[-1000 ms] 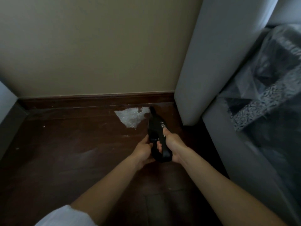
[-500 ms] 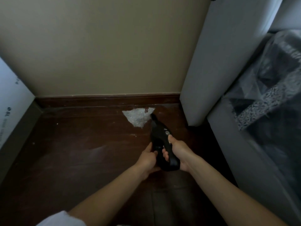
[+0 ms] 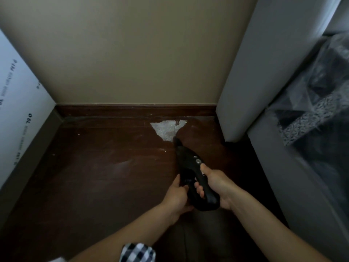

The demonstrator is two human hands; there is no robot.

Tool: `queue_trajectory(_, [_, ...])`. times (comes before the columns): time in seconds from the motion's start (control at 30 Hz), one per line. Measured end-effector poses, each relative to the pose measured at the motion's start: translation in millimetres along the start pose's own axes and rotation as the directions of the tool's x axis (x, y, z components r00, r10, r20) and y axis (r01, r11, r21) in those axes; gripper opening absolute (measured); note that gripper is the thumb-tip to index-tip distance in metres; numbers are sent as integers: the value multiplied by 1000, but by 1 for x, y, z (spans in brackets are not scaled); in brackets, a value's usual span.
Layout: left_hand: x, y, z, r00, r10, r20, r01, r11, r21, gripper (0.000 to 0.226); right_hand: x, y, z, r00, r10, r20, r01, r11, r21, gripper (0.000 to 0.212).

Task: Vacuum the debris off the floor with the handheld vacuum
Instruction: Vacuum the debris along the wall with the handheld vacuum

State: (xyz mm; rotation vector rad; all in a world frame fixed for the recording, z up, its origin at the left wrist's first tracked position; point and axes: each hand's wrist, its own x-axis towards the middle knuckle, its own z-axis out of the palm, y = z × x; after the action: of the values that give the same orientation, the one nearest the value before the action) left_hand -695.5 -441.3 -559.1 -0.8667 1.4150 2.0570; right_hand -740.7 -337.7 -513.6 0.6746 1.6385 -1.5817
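Dark brown wooden floor [image 3: 98, 178], glossy, with pale scuffed streaks near the centre and a few white specks toward 9 o'clock. A beige wall [image 3: 139, 53] closes the space at 12 o'clock, finished at its foot by a dark wooden skirting board [image 3: 132, 110]. White granular debris [image 3: 167, 128] lies in a triangular patch on the floor just below the skirting, slightly right of centre, its point directed toward 6 o'clock. The handheld vacuum [image 3: 190, 167], black, sits right of centre, angled from 5 o'clock up toward 12 o'clock; its nozzle tip meets the lower point of the debris patch. The right hand [image 3: 215, 186] grasps the vacuum's rear handle, fingers wrapped round it and thumb laid along the top close to a grey button. The left hand [image 3: 177, 193] holds the vacuum body from the left side, fingers curled against its underside. A black-and-white checked sleeve [image 3: 137, 252] shows at 6 o'clock. At 9 o'clock a white panel [image 3: 17, 103] with printed lettering leans along the left side above a grey base. At 2 o'clock a white upholstered upright [image 3: 255, 63] stands on the floor against the wall; at 3 o'clock, clear plastic wrap [image 3: 321, 103] covers dark and speckled items, contents not distinguishable.
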Motion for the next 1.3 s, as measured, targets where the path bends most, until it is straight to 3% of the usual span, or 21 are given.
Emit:
queue_trajectory(0.53, [-27,-22,-16,998,-4,-58,-7,983,-182,50,-12,15,13,991,75,112,-73,997,-21,45])
queue_trajectory(0.73, [-25,-6,-18,998,-3,-70,-6,992,-129,42,-6,9,21,996,17,87,-19,999,29,48])
queue_trajectory(0.93, [-14,4,-24,1000,-17,-21,16,997,-79,56,3,5,24,998,-4,59,1,999,47,51])
queue_trajectory(1.3, [2,32,-38,995,13,-103,-28,988,-151,60,28,-23,51,997,-1,82,3,1000,-30,51])
